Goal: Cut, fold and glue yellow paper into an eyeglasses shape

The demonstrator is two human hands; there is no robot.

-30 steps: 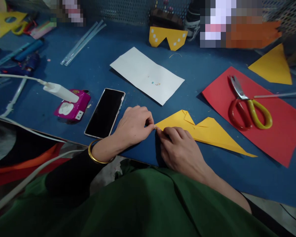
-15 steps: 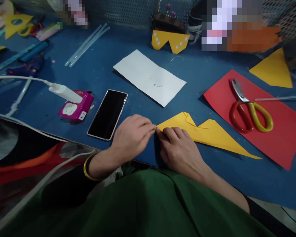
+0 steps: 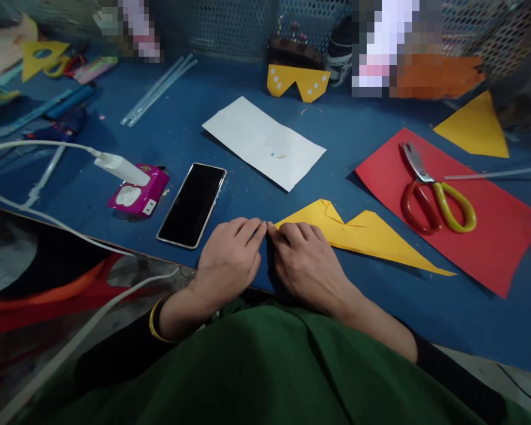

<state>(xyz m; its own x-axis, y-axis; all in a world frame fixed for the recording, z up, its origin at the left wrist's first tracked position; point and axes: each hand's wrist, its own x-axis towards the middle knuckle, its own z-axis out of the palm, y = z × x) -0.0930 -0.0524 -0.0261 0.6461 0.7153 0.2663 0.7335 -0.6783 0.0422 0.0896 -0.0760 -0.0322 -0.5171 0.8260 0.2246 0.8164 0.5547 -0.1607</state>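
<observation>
A folded yellow paper piece (image 3: 358, 235) with a notch in its upper edge lies near the table's front edge, its pointed right end bare. My right hand (image 3: 307, 260) has curled fingers on the paper's left part, thumb and forefinger pinched at that end. My left hand (image 3: 230, 251) is closed, its fingertips meeting the right ones at the same end. The paper's left tip is hidden under the fingers. Left of my hands a phone (image 3: 192, 205) lies face up. Beyond them rests a white sheet (image 3: 259, 139) with tiny specks on it.
Red-and-yellow-handled scissors (image 3: 425, 183) lie on a red sheet (image 3: 491, 236) at right. A yellow mask-shaped cutout (image 3: 298, 79) stands behind. At left are a magenta power adapter (image 3: 144, 189) with a white plug, a glue gun (image 3: 66, 127), cables and clear glue sticks (image 3: 159, 88).
The view has shifted slightly. Both hands stay at the yellow paper's left end, and the left fingers have straightened a little at the right fingertips. The paper keeps its folded shape.
</observation>
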